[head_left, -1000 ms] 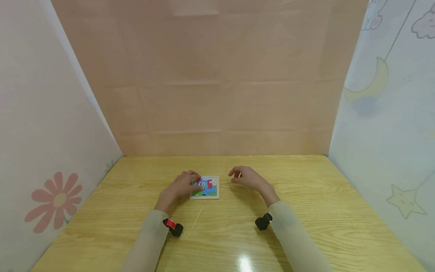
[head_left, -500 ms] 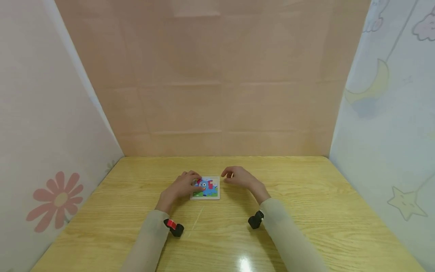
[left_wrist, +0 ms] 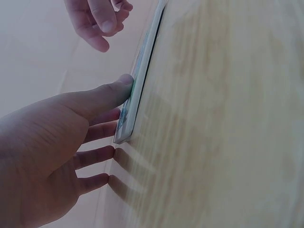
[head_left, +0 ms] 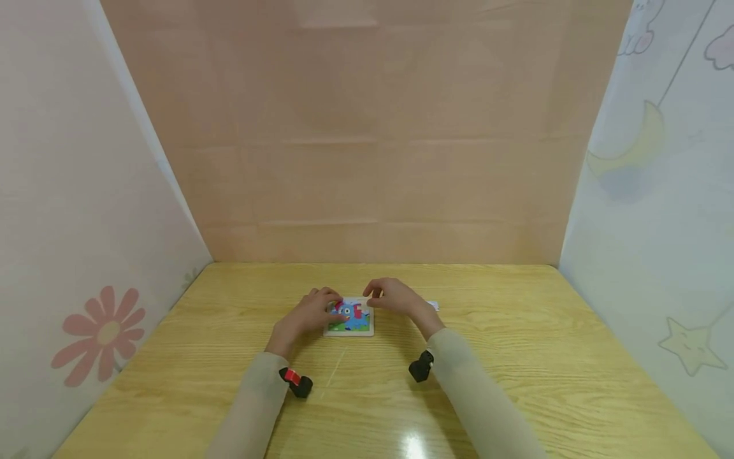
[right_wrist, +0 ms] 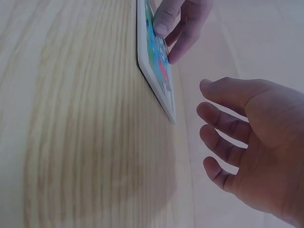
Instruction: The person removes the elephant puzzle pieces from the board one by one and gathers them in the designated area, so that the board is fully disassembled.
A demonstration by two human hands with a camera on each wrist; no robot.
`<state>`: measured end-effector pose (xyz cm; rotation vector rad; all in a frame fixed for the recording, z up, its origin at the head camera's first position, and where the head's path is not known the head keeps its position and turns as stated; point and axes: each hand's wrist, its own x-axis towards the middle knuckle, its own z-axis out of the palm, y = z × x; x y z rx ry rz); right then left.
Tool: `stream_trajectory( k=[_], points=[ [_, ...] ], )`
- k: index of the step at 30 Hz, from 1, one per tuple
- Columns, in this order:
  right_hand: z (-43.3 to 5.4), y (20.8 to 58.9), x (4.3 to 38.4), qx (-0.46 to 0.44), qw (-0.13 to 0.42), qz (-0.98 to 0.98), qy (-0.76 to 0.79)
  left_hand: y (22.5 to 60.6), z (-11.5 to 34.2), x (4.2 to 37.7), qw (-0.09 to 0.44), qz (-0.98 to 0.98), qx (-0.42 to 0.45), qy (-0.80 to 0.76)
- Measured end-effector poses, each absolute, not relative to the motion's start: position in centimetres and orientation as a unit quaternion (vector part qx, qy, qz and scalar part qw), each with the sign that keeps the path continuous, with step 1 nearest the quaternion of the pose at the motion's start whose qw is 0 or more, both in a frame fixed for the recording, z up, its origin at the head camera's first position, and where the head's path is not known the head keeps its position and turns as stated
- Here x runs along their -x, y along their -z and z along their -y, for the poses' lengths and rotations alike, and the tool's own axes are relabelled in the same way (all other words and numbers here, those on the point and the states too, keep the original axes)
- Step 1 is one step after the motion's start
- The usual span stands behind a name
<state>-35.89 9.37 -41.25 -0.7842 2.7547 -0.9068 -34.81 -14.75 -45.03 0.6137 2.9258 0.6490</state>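
A small square picture puzzle (head_left: pixel 357 325) in a pale frame lies flat on the wooden table, showing a blue cartoon creature with red parts. My left hand (head_left: pixel 312 310) rests at its left side. In the left wrist view, the left thumb (left_wrist: pixel 124 80) touches the puzzle's top face, and the other fingers stretch down to its edge and the table. My right hand (head_left: pixel 397 296) hovers by the puzzle's upper right corner. Seen from the right wrist, the right hand (right_wrist: pixel 259 133) has loosely bent fingers apart from the puzzle (right_wrist: pixel 156 61), with nothing between them.
A small whitish flat piece (head_left: pixel 434 306) lies on the table behind my right wrist, partly hidden. The wooden table (head_left: pixel 367 395) meets a tan backdrop (head_left: pixel 367 159) at the back. Pale printed walls stand on both sides.
My right hand has moved left to the puzzle's upper right corner. The whitish piece behind the right wrist has come into sight. My left hand keeps its place on the puzzle.
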Motion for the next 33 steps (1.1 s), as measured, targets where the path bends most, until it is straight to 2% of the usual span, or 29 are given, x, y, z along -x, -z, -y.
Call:
stream_trajectory(
  k=[16, 27, 33],
  points=[
    [-7.7, 42.5, 37.5, 0.248, 0.086, -0.927, 0.266, 45.0, 14.6, 34.9, 0.047, -0.955, -0.198, -0.217],
    [-6.4, 43.2, 37.7, 0.219, 0.064, -0.949, 0.219, 44.8, 14.4, 34.8, 0.040, -0.956, -0.196, -0.213],
    [-6.0, 43.1, 37.5, 0.199, 0.082, -0.945, 0.247, 44.9, 14.5, 34.9, 0.041, -0.957, -0.191, -0.216]
  ],
)
